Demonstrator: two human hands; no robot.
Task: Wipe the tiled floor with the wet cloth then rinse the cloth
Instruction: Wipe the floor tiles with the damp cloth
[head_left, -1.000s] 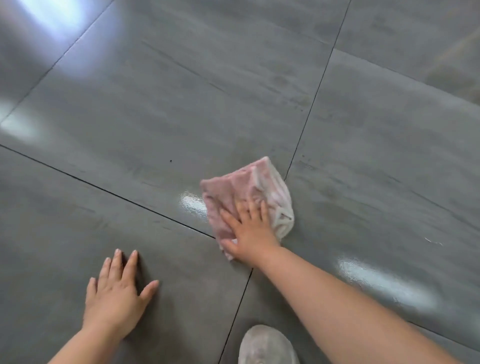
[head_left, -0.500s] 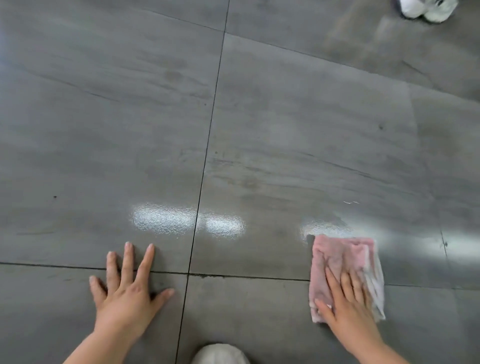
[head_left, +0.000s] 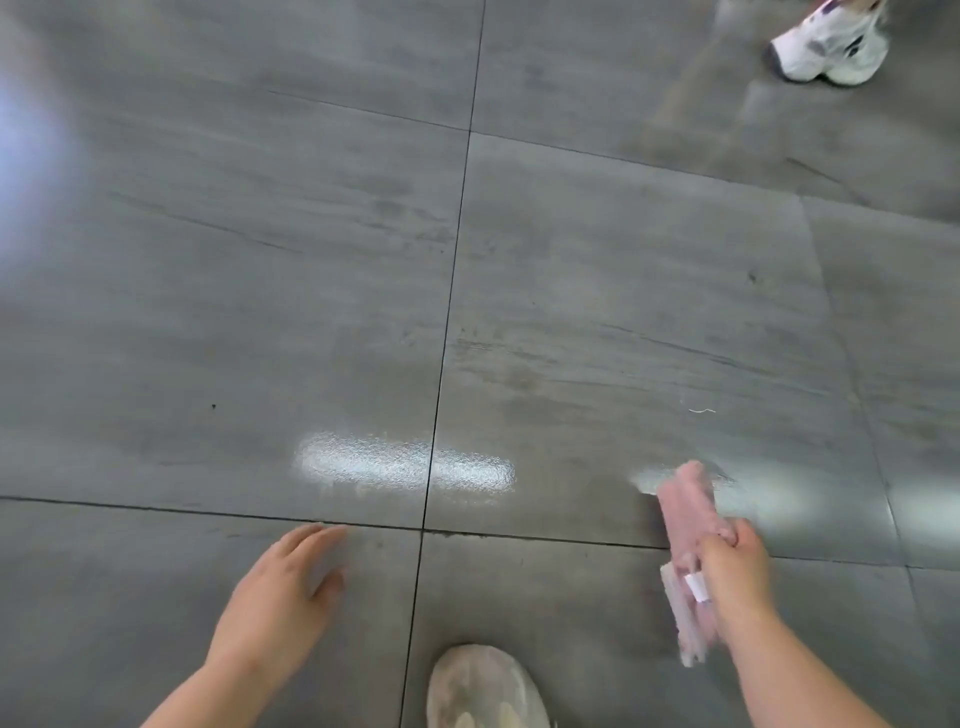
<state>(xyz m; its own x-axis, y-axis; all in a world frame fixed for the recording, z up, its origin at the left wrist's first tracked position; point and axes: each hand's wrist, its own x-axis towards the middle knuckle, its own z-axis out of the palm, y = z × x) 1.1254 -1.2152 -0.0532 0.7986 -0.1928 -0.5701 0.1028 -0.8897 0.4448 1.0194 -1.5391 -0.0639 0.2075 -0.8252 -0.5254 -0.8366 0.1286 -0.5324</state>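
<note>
My right hand grips the pink cloth at the lower right. The cloth is bunched into a long strip and lifted edge-on off the grey tiled floor; one end points away from me, the other hangs below my fist. A small white tag shows on it beside my fingers. My left hand hovers low over the tile at the lower left, its fingers straight and holding nothing. Wet streaks and bright glare patches lie on the tiles in front of both hands.
The toe of my own light shoe shows at the bottom centre. Another person's white sneaker stands on the floor at the top right. A thin white thread lies on the tile beyond the cloth.
My right hand has closed round the cloth and picked it up from flat on the floor. My left hand has lifted off the tile and shifted right.
</note>
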